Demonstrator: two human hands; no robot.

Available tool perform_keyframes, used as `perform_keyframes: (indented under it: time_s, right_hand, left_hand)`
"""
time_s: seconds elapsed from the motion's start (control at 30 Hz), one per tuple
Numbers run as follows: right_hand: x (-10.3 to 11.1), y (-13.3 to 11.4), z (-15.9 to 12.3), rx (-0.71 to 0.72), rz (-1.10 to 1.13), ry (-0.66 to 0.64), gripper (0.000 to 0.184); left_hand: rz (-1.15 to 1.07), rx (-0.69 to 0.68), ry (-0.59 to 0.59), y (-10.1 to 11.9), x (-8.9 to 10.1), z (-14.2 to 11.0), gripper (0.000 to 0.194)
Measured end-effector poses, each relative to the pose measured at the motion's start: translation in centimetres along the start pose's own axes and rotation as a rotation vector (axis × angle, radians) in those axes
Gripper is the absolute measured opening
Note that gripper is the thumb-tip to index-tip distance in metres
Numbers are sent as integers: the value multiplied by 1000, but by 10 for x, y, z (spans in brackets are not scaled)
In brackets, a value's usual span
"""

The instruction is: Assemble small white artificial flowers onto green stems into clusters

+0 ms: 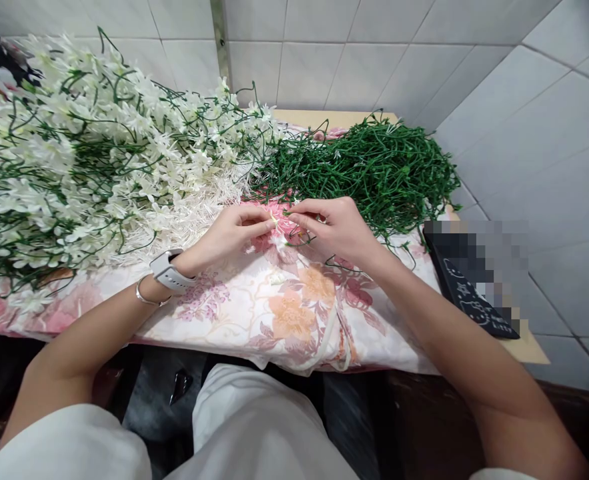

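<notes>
A small pale piece point(274, 219) sits at the fingertips of the left hand point(227, 233), whose thumb and fingers are pinched together on it, its tip showing in the narrow gap between the two hands. Just beside it, towards two o'clock, the fingers of the right hand point(341, 230) are closed on a thin green stem point(286, 213) — whether stem and piece touch is too small to tell. Both hands are over a floral cloth point(294, 313) spread on the table point(534, 350). Going outward from the fingertips, a tangled heap of green stems point(374, 167) lies at two o'clock, near the right hand. Between nine and ten o'clock, close by the left hand, is a pile of narrow white strands point(209, 200); beyond it, at ten o'clock, spreads a large mass of white flowers point(139, 153) with green stalks. A black item point(454, 267) with white drawings, partly pixelated, lies between three and four o'clock — well apart from the fingers. A white watch point(171, 272) circles the left wrist; a tiled wall point(319, 73) stands at twelve.
</notes>
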State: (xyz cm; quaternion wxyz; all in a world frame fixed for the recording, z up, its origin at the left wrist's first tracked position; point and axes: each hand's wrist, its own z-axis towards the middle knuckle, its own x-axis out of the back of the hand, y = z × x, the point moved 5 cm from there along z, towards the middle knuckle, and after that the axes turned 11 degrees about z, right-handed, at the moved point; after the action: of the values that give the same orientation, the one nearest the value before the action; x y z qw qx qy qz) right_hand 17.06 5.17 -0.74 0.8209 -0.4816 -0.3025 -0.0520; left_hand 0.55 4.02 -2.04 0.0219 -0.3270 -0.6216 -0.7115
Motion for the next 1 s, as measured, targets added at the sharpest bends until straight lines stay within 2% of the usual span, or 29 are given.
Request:
perform_keyframes:
  time_s: [0.6, 0.73, 0.9, 1.0]
  right_hand:
    - [-10, -4, -1, 36, -58, -96, 15]
    - [-19, 0, -3, 77, -69, -117, 15]
    - [-34, 16, -6, 122, -100, -172, 18]
    - [-39, 21, -8, 174, -137, -155, 20]
  left_hand:
    - [63, -34, -31, -7, -3, 0, 26]
    - [191, -84, 15, -9, -3, 1, 22]
    - [438, -192, -19, -15, -10, 5, 22]
    - [542, -267, 1, -17, -14, 6, 22]
